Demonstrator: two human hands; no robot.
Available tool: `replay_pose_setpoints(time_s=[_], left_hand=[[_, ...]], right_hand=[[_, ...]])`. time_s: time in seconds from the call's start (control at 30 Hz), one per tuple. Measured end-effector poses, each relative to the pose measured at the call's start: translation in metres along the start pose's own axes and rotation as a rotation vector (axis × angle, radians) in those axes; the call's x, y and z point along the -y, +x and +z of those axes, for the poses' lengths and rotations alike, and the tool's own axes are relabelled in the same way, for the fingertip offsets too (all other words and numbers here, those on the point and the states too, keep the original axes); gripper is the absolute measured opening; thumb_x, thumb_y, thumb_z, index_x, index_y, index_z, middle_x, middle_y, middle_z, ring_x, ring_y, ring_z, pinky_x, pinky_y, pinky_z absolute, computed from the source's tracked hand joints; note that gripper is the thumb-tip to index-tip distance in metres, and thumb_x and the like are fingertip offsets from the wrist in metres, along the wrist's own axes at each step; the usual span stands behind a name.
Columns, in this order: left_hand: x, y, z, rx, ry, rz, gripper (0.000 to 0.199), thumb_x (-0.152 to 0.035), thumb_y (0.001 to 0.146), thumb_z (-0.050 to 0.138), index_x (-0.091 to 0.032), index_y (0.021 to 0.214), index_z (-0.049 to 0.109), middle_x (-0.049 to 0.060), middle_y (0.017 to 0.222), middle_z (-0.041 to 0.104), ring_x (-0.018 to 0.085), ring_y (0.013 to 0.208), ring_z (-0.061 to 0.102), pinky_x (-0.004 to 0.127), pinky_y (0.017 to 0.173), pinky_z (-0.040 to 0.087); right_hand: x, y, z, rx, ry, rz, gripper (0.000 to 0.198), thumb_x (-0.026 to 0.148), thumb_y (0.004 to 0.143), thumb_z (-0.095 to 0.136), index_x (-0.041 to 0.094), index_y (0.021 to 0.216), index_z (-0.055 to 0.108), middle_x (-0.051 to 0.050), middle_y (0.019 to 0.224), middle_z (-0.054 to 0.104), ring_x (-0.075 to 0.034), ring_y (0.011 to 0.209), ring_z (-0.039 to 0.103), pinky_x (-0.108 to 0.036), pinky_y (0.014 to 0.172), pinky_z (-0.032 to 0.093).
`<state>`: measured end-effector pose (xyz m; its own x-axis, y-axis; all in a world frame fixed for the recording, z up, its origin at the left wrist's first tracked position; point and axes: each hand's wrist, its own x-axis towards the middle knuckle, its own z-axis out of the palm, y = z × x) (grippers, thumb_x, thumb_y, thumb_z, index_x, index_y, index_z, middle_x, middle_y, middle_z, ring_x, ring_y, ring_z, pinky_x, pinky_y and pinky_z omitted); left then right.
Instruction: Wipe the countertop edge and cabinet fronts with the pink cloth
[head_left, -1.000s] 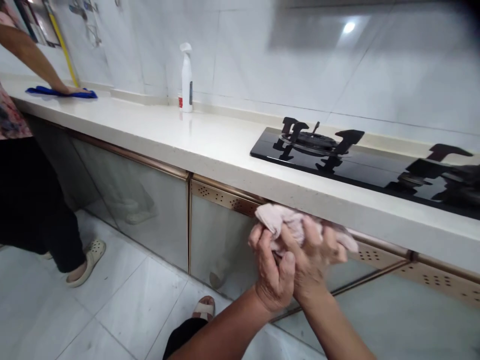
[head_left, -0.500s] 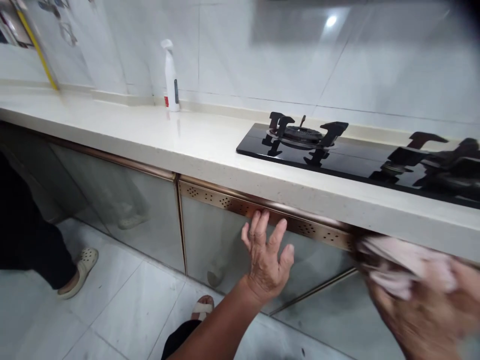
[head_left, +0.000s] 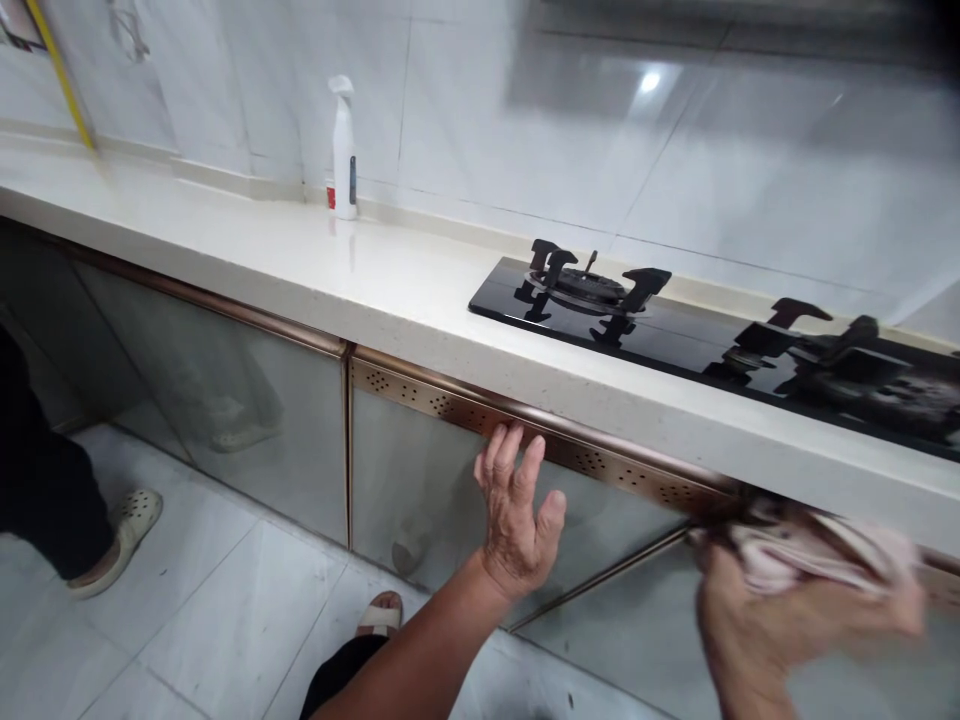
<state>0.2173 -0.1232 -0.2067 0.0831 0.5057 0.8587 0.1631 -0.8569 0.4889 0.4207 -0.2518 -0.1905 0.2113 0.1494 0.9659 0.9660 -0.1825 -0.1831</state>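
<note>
My left hand (head_left: 517,510) rests with spread fingers against the copper-coloured perforated strip (head_left: 465,410) at the top of a glass cabinet door (head_left: 416,480). Farther right, my right hand (head_left: 795,620) is closed around a pale pink cloth (head_left: 795,550), pressed up near the top edge of the cabinets just below the countertop. Motion blurs the cloth and that hand's fingers. One cabinet door (head_left: 637,620) below them has a slanting metal edge and seems to stand ajar.
Above the cabinets runs a cream countertop (head_left: 247,255) with a black gas hob (head_left: 675,350) on it. A white spray bottle (head_left: 343,150) stands by the tiled wall. Another person's leg and clog (head_left: 124,540) are at the left on the tiled floor.
My right hand has turned and shifted slightly left with the cloth along the cabinet top. My left hand stays at the strip, and the view has tilted a little.
</note>
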Motion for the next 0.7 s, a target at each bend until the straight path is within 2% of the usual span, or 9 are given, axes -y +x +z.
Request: replay_pose_setpoints(time_s=[0.07, 0.13, 0.27, 0.4, 0.47, 0.57, 0.7], left_hand=[[0.001, 0.001, -0.002, -0.016, -0.048, 0.018, 0.059, -0.039, 0.105, 0.035, -0.026, 0.161, 0.023, 0.015, 0.159, 0.041, 0.027, 0.154, 0.029, 0.052, 0.122, 0.027], [0.002, 0.002, -0.004, -0.027, -0.088, 0.025, 0.061, -0.041, 0.105, 0.035, -0.025, 0.162, 0.02, 0.016, 0.161, 0.039, 0.028, 0.153, 0.03, 0.052, 0.122, 0.028], [0.001, 0.003, -0.006, -0.043, -0.123, 0.023, 0.062, -0.041, 0.104, 0.036, -0.024, 0.162, 0.02, 0.017, 0.163, 0.034, 0.029, 0.151, 0.035, 0.051, 0.12, 0.034], [0.003, 0.002, -0.005, -0.097, -0.183, 0.027, 0.063, -0.04, 0.104, 0.039, -0.027, 0.162, 0.02, 0.015, 0.166, 0.029, 0.029, 0.151, 0.034, 0.052, 0.12, 0.035], [0.005, 0.002, -0.007, -0.152, -0.24, -0.023, 0.062, -0.037, 0.104, 0.04, -0.029, 0.162, 0.019, 0.014, 0.168, 0.022, 0.029, 0.153, 0.031, 0.052, 0.121, 0.035], [0.007, 0.002, -0.01, -0.203, -0.251, -0.13, 0.06, -0.032, 0.103, 0.042, -0.028, 0.159, 0.023, 0.014, 0.17, 0.016, 0.029, 0.156, 0.022, 0.053, 0.123, 0.031], [0.008, -0.002, -0.008, -0.249, -0.196, -0.263, 0.054, -0.028, 0.099, 0.052, -0.022, 0.149, 0.032, 0.019, 0.168, 0.016, 0.029, 0.156, 0.022, 0.051, 0.121, 0.034]], right_hand=[[0.029, -0.008, 0.019, -0.077, -0.179, -0.104, 0.101, 0.036, 0.07, 0.085, 0.024, 0.155, 0.033, -0.026, 0.151, 0.034, -0.053, 0.135, 0.039, -0.071, 0.107, 0.035], [0.057, -0.011, 0.031, -0.047, -0.27, -0.164, 0.081, 0.038, 0.074, 0.083, 0.022, 0.145, 0.048, -0.025, 0.153, 0.035, -0.054, 0.135, 0.04, -0.071, 0.106, 0.036], [0.095, -0.012, 0.049, -0.036, -0.254, -0.185, 0.063, 0.042, 0.08, 0.077, 0.019, 0.136, 0.057, -0.025, 0.156, 0.034, -0.051, 0.137, 0.039, -0.07, 0.105, 0.035], [0.122, -0.013, 0.073, 0.011, -0.245, -0.348, 0.032, 0.037, 0.092, 0.065, 0.029, 0.123, 0.064, -0.013, 0.148, 0.048, -0.038, 0.139, 0.04, -0.059, 0.105, 0.035], [0.136, -0.013, 0.084, 0.027, -0.239, -0.385, 0.031, 0.034, 0.094, 0.064, 0.033, 0.124, 0.064, -0.009, 0.145, 0.05, -0.035, 0.142, 0.038, -0.056, 0.106, 0.033], [0.147, -0.019, 0.094, 0.058, -0.16, -0.368, 0.034, 0.032, 0.093, 0.066, 0.035, 0.127, 0.065, -0.008, 0.146, 0.05, -0.035, 0.145, 0.033, -0.056, 0.108, 0.028], [0.135, -0.061, 0.095, 0.118, -0.135, -0.423, 0.038, 0.026, 0.092, 0.063, 0.034, 0.129, 0.066, -0.009, 0.138, 0.056, -0.032, 0.144, 0.034, -0.055, 0.112, 0.023]])
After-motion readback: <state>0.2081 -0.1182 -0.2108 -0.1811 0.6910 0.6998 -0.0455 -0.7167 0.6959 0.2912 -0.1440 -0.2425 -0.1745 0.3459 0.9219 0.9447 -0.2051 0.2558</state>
